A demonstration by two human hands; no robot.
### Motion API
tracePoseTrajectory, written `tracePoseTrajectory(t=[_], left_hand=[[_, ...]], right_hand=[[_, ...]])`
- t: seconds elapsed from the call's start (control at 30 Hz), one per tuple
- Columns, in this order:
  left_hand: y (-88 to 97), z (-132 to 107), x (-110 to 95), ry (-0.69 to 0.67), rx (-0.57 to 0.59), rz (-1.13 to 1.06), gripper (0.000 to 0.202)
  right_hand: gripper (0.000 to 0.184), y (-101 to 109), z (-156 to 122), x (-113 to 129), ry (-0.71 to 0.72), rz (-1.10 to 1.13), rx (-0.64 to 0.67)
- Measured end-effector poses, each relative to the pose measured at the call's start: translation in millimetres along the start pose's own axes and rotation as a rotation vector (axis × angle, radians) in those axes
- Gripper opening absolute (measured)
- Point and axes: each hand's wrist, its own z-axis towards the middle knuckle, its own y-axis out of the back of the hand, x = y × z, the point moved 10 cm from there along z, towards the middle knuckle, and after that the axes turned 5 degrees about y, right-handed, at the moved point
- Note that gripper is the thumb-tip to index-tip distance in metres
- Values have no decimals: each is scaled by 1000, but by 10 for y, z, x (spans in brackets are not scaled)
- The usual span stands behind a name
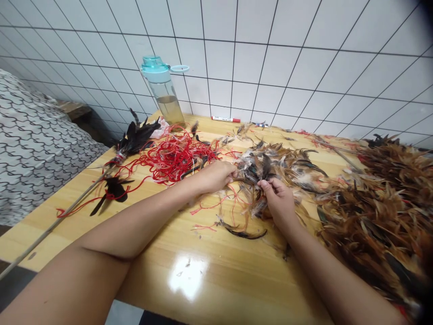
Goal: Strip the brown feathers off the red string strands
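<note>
Both of my hands work at a loose pile of brown, white and dark feathers (287,160) in the middle of the table. My right hand (280,198) pinches some dark feathers (264,169) between thumb and forefinger, their tips pointing up and away from me. To the left of it, my left hand (219,175) is closed at the pile's near-left edge; whatever its fingers grip is hidden. A tangle of red string (176,155) lies just beyond my left forearm. Short red strands and a long curved dark feather (246,234) rest on the wood below my hands.
At left, a thin stick (64,215) carries black feathers (137,137) bound near its end. A water bottle (167,101) and a red marker (226,119) stand and lie by the tiled wall (250,58). A big heap of brown feathers (382,212) covers the table's right side.
</note>
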Motion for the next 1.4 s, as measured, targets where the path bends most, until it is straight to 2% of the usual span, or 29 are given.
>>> tracePoseTrajectory(t=[0.2,0.33,0.43,0.5,0.63,0.77,0.9,1.13,1.4], left_hand=[[10,-31,48,56,-3,127,8],[191,-48,-90,0,-109,76,10],[370,-76,-160,3,-207,-209,6],[377,-88,-143,60,-206,-507,7],[151,-103,-149,161,-122,-1023,20],[-102,-96,-183,217,-30,-1247,27],[-179,-91,-159,249,-45,-1245,23],[-165,-124,-255,228,-58,-1140,12],[-235,-130,-292,222,-36,-1161,21]], right_hand=[[27,-1,-11,24,19,-45,0],[28,0,-8,30,27,-49,-5],[27,-6,-6,40,39,-46,0],[27,-15,-6,33,39,-49,7],[26,-23,-5,24,52,-40,6],[26,-38,-6,5,57,-33,15],[26,-49,-12,20,86,-73,25],[27,-95,-28,100,127,-85,55],[23,-105,-29,92,121,-81,50]])
